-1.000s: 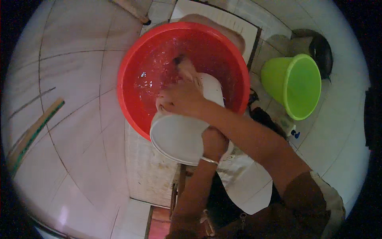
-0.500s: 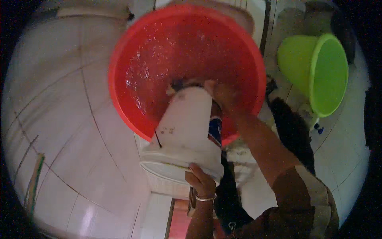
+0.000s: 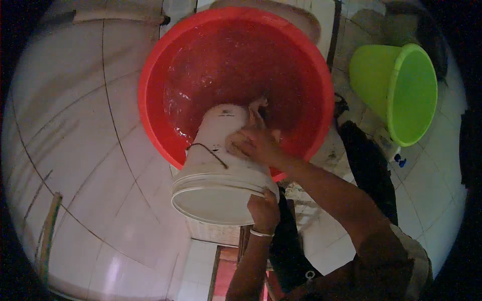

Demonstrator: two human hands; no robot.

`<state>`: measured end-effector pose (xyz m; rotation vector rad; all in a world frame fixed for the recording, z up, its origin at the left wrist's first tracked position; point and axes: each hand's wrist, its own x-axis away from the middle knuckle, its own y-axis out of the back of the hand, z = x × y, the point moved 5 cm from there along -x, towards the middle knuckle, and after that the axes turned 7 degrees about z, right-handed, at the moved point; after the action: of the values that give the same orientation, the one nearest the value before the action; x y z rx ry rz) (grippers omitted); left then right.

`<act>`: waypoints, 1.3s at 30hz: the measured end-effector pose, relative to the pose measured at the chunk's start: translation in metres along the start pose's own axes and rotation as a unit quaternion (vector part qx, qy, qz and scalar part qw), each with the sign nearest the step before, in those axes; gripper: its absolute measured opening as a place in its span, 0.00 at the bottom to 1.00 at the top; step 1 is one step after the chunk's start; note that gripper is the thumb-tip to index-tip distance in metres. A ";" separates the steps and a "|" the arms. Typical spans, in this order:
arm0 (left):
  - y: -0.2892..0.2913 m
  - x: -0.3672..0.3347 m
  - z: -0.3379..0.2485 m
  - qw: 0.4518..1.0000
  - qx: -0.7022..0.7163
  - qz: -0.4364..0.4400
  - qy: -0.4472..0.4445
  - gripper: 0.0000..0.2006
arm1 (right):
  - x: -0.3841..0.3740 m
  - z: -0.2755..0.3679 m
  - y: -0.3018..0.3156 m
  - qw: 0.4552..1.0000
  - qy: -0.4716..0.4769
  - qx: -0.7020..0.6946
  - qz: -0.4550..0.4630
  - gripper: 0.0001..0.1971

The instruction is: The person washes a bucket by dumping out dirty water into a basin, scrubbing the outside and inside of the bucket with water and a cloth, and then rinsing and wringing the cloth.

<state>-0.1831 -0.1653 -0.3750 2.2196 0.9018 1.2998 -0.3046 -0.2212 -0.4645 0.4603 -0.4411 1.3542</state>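
Note:
A white plastic bucket (image 3: 213,168) lies tilted on its side over the red basin (image 3: 150,110). Its closed end points into the basin and its open mouth faces toward me. My left hand (image 3: 263,210), with a white bangle at the wrist, grips the bucket's rim. Against the bucket's side my right hand (image 3: 256,145) presses a pale, crumpled rag (image 3: 257,111), whose end sticks up beyond the fingers. A thin dark handle (image 3: 213,154) crosses the bucket's wall. Water with glints of light fills the basin's bottom.
To the right a bright green tub (image 3: 391,90) lies on its side, its mouth facing right. A small blue-tipped piece (image 3: 399,160) is on the tiles below it. A stick (image 3: 49,231) leans at the lower left, against pale tiles. Dark trousers show beside my arms.
The bucket has turned about its length, bringing its handle across the upper side and its blue label out of sight. My right hand has moved from its far end onto its side.

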 end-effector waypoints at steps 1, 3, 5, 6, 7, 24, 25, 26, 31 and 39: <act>-0.006 0.008 0.007 0.986 -0.107 0.131 0.016 0.10 | -0.025 -0.001 -0.005 0.998 0.057 0.035 0.011 0.16; -0.017 0.023 0.015 0.985 -0.081 0.151 -0.024 0.08 | -0.070 -0.021 -0.004 0.991 0.112 0.075 0.015 0.17; -0.038 0.031 0.017 0.981 -0.049 0.174 -0.075 0.07 | -0.105 -0.059 0.014 0.963 0.076 0.249 -0.073 0.16; -0.046 0.033 0.021 0.982 -0.047 0.150 -0.101 0.06 | -0.118 -0.075 0.026 0.962 0.075 0.250 -0.075 0.16; -0.051 0.033 0.028 0.984 -0.049 0.126 -0.119 0.05 | -0.129 -0.091 0.027 0.953 0.083 0.288 -0.048 0.16; 0.004 0.016 0.049 0.911 0.395 0.071 0.094 0.11 | 0.123 0.053 0.001 0.994 0.075 0.071 -0.042 0.19; 0.002 0.025 0.068 0.756 0.624 0.077 0.180 0.13 | 0.125 0.077 -0.001 0.994 0.081 0.068 -0.037 0.19; 0.005 0.036 0.100 0.842 0.510 0.101 0.146 0.16 | 0.125 0.109 -0.009 0.985 0.149 0.089 0.004 0.18; 0.047 0.037 0.087 0.778 0.567 0.150 0.224 0.14 | 0.063 0.134 -0.041 0.961 0.175 0.204 0.062 0.18; 0.101 0.039 0.074 0.956 0.214 0.201 0.012 0.16 | 0.024 0.151 -0.063 0.968 0.041 0.102 0.226 0.15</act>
<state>-0.0713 -0.2111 -0.3227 2.8486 0.8286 1.4093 -0.2443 -0.2950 -0.3297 0.4881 -0.3500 1.8650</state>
